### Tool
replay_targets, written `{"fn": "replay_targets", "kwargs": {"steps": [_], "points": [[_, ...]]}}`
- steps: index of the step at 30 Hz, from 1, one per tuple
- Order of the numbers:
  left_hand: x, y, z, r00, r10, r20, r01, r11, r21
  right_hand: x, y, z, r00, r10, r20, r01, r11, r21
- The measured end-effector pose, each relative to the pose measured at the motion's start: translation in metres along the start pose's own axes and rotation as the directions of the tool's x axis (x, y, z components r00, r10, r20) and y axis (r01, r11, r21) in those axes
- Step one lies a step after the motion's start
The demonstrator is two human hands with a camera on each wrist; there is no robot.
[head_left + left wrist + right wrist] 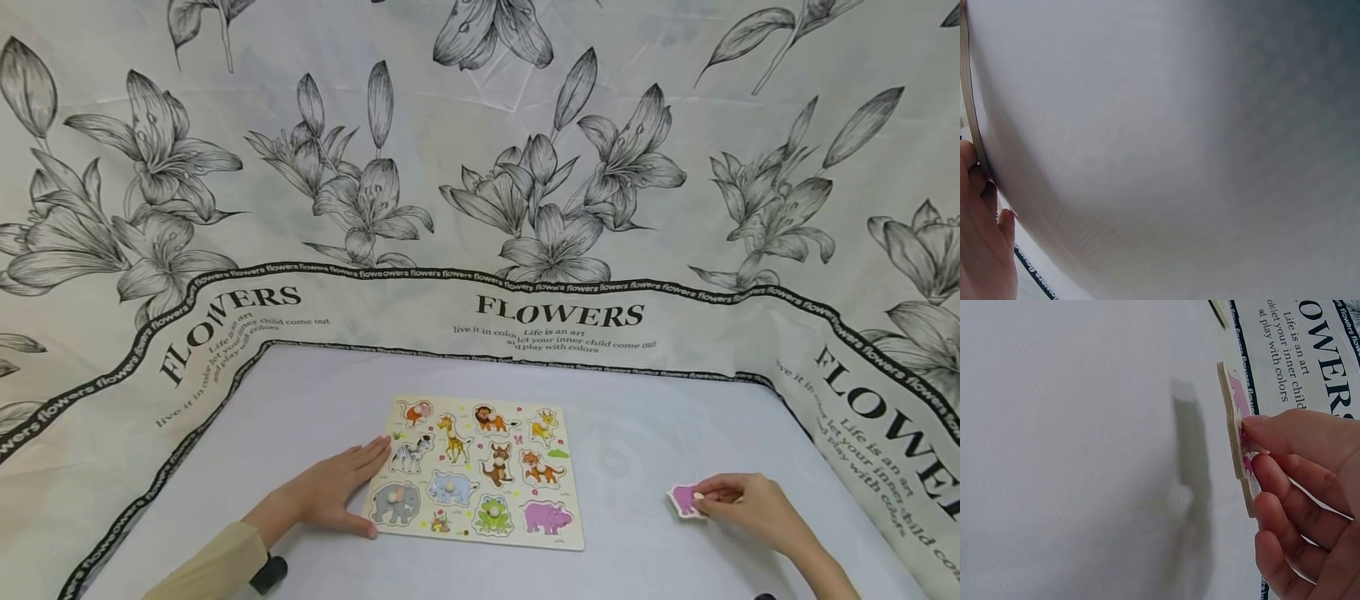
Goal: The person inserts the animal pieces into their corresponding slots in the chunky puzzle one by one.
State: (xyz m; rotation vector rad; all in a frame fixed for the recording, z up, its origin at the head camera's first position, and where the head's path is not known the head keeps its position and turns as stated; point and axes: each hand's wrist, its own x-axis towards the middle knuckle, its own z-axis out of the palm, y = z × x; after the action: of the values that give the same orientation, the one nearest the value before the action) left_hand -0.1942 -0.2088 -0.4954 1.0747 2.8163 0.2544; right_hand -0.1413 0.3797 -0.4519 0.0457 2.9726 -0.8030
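The left hand [330,493] is lying flat on the white table [645,442], its straight fingers touching the left edge of the animal puzzle board [480,472], which is sitting near the table's front edge, in the middle. The right hand [738,504] is pinching a pink puzzle piece [684,500] well apart from the board, toward the table's right edge; in the right wrist view the piece [1238,434] is lifted slightly off the table.

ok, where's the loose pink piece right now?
In the head view the pink piece is at lower right, pinched by the right hand above the white table, right of the puzzle board.
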Motion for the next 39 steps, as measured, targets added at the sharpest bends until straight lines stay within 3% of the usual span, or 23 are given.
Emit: {"fn": "replay_targets", "kwargs": {"steps": [16,28,39], "points": [[-0.001,0.001,0.000,1.000,0.010,-0.009,-0.010,1.000,0.011,0.003,-0.030,0.023,0.996,-0.090,-0.003,0.090,0.995,0.053],[0.000,0.000,0.000,1.000,-0.022,0.017,0.022,1.000,0.003,0.005,-0.056,0.040,0.991,-0.136,-0.003,0.136,0.988,0.069],[0.001,0.000,0.001,1.000,-0.008,0.001,0.008,1.000,-0.001,0.012,-0.081,0.056,0.994,-0.104,0.011,0.103,0.990,0.093]]}}
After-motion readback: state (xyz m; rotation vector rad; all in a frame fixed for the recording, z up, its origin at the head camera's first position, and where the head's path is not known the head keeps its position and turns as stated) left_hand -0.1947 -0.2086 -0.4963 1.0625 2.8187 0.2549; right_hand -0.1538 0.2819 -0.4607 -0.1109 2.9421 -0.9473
